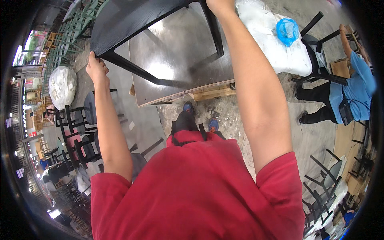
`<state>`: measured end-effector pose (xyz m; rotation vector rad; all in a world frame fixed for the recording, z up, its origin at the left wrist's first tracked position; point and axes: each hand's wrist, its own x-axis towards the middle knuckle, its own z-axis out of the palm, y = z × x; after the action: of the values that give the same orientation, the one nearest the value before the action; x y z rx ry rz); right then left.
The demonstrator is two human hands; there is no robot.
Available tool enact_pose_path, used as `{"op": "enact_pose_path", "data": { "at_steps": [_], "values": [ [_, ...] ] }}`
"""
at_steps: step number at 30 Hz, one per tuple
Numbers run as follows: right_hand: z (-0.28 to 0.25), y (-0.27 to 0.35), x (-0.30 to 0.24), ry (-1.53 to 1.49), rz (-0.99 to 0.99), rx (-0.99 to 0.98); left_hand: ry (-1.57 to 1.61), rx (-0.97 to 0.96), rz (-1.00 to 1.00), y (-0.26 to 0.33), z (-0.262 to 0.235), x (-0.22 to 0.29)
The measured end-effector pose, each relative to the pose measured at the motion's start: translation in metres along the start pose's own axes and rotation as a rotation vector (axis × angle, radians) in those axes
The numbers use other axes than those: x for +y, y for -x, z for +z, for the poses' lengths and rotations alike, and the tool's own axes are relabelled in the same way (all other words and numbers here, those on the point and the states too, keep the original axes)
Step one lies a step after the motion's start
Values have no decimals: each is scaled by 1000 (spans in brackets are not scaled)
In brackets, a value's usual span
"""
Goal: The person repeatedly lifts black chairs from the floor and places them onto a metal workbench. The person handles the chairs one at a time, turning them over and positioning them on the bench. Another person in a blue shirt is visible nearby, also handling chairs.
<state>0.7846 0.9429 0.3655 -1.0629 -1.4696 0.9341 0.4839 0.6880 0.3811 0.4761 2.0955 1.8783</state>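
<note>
A black wooden chair (132, 20) with a smooth curved seat is tilted over a dark, glossy-topped work table (180, 60), its legs reaching down to the tabletop. At the seat's left corner, my left hand (98, 70) is closed on the edge, thumb up and fingers curled under. My right hand (221, 5) grips the chair's far right part, by the top of a leg; the upper picture edge cuts off most of its fingers.
Right of the table, a white padded wrap (276, 44) bears a blue plastic bag (287, 32). Beyond it a co-worker in a blue shirt (354, 96) handles a chair. Black chairs (82, 136) and a white plastic bundle (63, 86) stand left; more chairs (326, 180) are lower right.
</note>
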Motion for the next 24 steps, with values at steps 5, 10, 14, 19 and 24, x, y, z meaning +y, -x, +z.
{"op": "enact_pose_path", "data": {
  "at_steps": [5, 10, 14, 19, 24],
  "values": [
    [7, -6, 10, -2, -9, 25, 12, -32, 6, -2, 4, 2],
    [-10, -21, 4, 140, 44, -162, -13, -41, -14, -4, 0, 3],
    [-12, -35, 6, 199, -7, -154, -29, -49, -23, -3, 2, 5],
    [-2, -24, 15, 51, -13, -89, -18, -88, -18, -16, -4, 4],
    [3, -19, 16, 33, -80, -31, -18, -70, -32, -13, -5, 3]
  ]
}}
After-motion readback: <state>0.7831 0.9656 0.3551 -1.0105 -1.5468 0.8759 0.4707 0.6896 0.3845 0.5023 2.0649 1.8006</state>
